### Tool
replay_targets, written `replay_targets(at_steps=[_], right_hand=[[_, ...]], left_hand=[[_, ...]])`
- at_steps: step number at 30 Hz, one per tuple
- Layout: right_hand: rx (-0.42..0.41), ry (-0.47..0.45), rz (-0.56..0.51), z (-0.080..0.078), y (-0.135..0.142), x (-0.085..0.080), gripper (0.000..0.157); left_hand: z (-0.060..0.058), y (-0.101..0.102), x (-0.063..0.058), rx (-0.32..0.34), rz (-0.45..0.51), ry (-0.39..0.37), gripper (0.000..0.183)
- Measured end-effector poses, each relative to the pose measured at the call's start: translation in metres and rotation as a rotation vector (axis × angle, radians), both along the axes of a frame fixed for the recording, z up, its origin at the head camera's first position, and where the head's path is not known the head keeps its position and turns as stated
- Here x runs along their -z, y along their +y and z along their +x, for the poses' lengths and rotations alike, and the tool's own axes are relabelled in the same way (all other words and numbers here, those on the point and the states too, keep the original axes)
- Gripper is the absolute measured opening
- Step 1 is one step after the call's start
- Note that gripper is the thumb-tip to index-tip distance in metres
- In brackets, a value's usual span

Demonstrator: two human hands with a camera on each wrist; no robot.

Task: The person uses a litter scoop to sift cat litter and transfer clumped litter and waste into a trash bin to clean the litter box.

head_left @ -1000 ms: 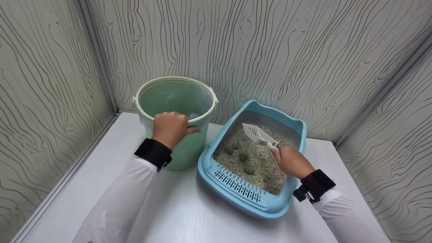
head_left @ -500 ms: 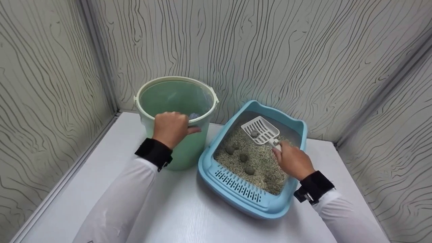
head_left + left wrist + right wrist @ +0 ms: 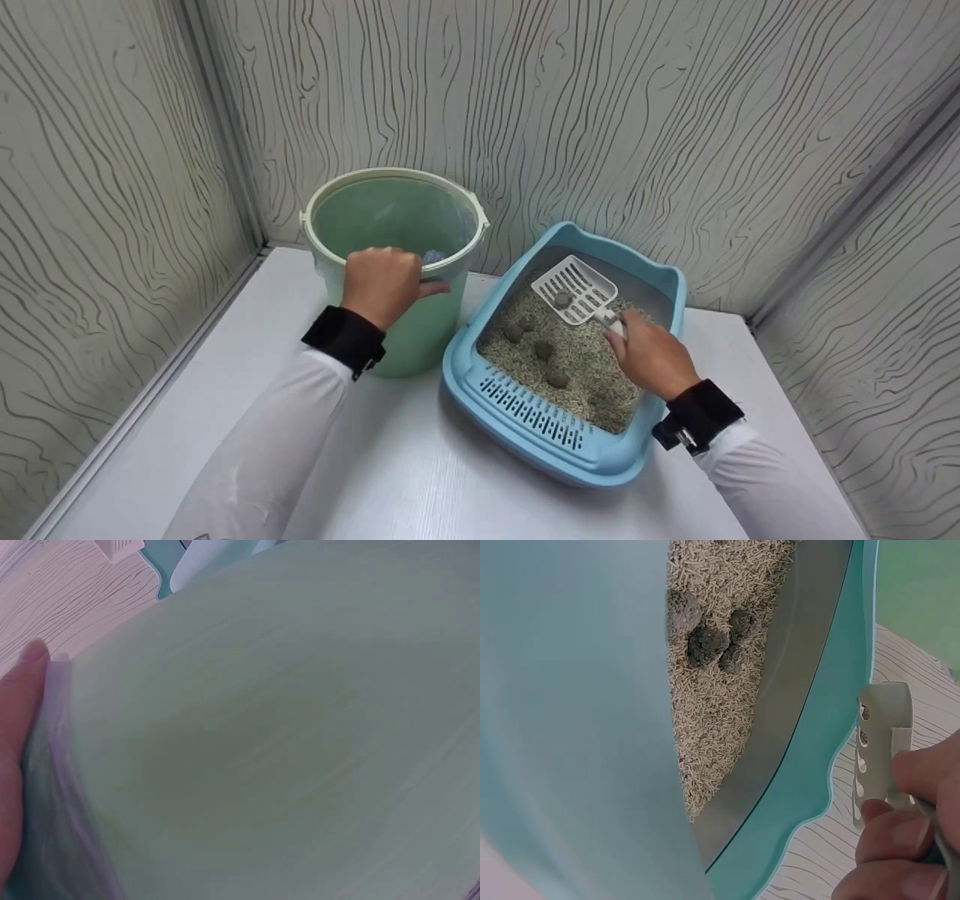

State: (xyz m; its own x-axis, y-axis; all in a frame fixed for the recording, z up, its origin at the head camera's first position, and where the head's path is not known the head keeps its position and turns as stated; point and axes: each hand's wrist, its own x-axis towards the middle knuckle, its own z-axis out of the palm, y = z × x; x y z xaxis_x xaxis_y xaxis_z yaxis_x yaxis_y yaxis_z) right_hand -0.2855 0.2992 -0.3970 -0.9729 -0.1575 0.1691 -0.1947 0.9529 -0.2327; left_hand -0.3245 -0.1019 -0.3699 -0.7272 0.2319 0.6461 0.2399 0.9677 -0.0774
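Note:
My left hand grips the front rim of a tall green bucket, thumb outside. In the left wrist view the bucket wall fills most of the picture. To the right stands a blue litter box with grainy cat litter. My right hand holds a white slotted litter scoop by its handle, over the back part of the box. One round grey clump lies on the scoop. Several dark clumps sit on the litter. The right wrist view shows the scoop beyond the box's edge.
Box and bucket stand side by side on a white table. Wood-patterned panels rise close behind them and on both sides. A crumpled bluish bit of plastic shows inside the bucket near its front rim.
The scoop has turned from tilted to nearly level, its slotted face now up with a clump on it. The left hand has stayed on the bucket rim.

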Motion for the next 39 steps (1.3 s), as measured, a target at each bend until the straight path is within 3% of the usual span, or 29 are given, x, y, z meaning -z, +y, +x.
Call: replay_targets(at_steps=[4,18,28,33,39], right_hand=[[-0.011,0.014,0.006,0.001,0.0,0.0,0.024],[-0.009,-0.054,-0.017,0.0,0.0,-0.006,0.032],[-0.038,-0.018,-0.035,0.001,0.002,-0.021,0.04],[-0.047,0.003,-0.031,0.002,0.004,-0.028,0.037],[-0.035,-0.005,-0.032,-0.001,0.003,-0.037,0.032]], left_hand=[[0.0,0.0,0.001,0.004,-0.01,0.023,0.08],[-0.001,-0.001,0.0,-0.006,-0.014,-0.019,0.079],[-0.001,-0.001,0.0,-0.004,-0.004,0.002,0.08],[-0.001,0.0,0.002,0.008,0.009,0.05,0.081],[-0.001,0.0,0.002,0.011,0.012,0.034,0.08]])
